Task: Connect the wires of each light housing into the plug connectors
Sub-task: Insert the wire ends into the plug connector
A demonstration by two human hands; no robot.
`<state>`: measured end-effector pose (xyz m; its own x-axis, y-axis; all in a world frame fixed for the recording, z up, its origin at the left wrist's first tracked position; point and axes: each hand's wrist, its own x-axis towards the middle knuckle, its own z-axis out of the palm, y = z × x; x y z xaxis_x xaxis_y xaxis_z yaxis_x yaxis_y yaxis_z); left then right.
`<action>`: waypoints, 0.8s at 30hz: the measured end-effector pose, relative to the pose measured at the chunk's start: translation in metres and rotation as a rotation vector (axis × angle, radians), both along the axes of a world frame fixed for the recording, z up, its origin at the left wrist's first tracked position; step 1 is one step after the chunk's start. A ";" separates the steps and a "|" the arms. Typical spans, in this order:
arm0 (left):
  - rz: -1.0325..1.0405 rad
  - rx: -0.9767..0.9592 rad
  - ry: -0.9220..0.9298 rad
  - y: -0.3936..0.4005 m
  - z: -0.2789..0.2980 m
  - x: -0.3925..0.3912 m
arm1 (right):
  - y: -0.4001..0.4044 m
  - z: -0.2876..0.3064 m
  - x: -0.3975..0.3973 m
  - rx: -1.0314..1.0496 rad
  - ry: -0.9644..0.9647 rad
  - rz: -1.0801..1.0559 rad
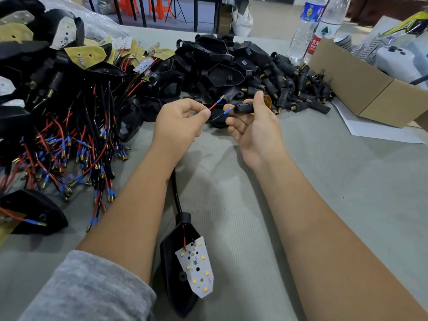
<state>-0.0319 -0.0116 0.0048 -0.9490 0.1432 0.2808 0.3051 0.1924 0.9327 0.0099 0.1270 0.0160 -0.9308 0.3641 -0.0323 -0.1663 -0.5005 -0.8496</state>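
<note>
Black moulded plastic, a stubby plug connector point(243, 108) lies crosswise in my right hand point(253, 126), gripped between thumb and curled fingers, its long axis running left to right with the open mouth facing left; a blue-sleeved wire tip point(228, 111) sits right at that mouth, whether already seated I cannot tell. My left hand point(178, 122) pinches the red wire point(214, 105) just left of the connector, its blue sleeve and brass tip angled up and to the far right, close to the mouth but apart from it; I judge the coming move is to swing that tip down into line with the connector's axis, and the left hand is the nearer one for it. Both wires trail back under my left wrist to the light housing point(176, 269), a glossy black shell lying near me with a white LED board point(196, 267) tilted out of it. On the left, a tangle of finished red and black leads point(69, 154); beyond my hands, a heap of matt black connectors point(296, 89); far right, a cardboard box point(361, 89) on grey ribbed cloth point(335, 181).
</note>
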 end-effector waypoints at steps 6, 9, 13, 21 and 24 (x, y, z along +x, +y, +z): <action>0.009 -0.039 0.015 0.001 0.000 0.001 | 0.000 0.001 0.001 0.074 -0.012 -0.026; 0.027 -0.063 0.042 0.001 -0.001 0.000 | 0.000 0.001 0.003 0.137 -0.019 -0.051; 0.080 -0.023 0.068 0.000 -0.001 -0.001 | -0.002 0.001 0.004 0.211 -0.029 -0.078; 0.049 0.113 0.005 0.001 0.006 0.002 | -0.003 0.001 0.002 0.198 -0.024 -0.077; 0.027 0.092 0.017 0.002 0.005 0.002 | -0.001 0.000 0.002 0.143 -0.003 -0.080</action>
<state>-0.0298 -0.0100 0.0098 -0.9472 0.0902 0.3078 0.3169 0.1147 0.9415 0.0117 0.1255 0.0162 -0.8985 0.4384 0.0225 -0.1981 -0.3592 -0.9120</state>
